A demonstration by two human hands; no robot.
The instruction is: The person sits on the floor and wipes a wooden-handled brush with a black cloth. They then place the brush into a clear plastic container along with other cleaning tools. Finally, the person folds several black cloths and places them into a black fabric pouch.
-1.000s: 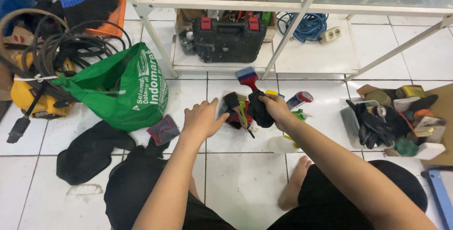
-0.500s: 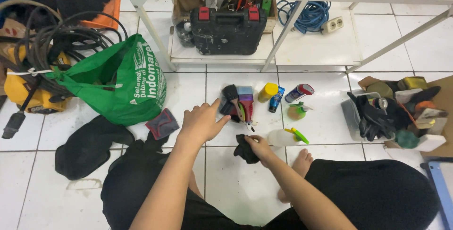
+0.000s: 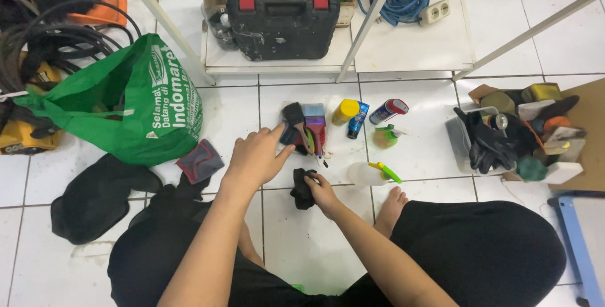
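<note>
I sit on a white tiled floor. My right hand (image 3: 323,192) grips a crumpled black cloth (image 3: 302,188) low over the tiles in front of my knees. My left hand (image 3: 255,156) rests open, fingers spread, its fingertips at the edge of a small clear tray (image 3: 296,136) that holds several paint brushes (image 3: 314,129), one with a red handle and blue bristles. My bare foot (image 3: 391,209) lies to the right of the cloth.
Beside the tray lie a yellow-capped can (image 3: 345,111), a blue tube (image 3: 357,120), a spray can (image 3: 389,111) and two spray bottles (image 3: 370,173). A green shopping bag (image 3: 135,108) sits left, a bin of gloves and sponges (image 3: 510,140) right, a black tool case (image 3: 282,14) on the white shelf.
My right hand put the red-handled brush down in the tray, then drew back toward me with the black cloth. The view has tilted slightly down. My left hand stayed by the tray.
</note>
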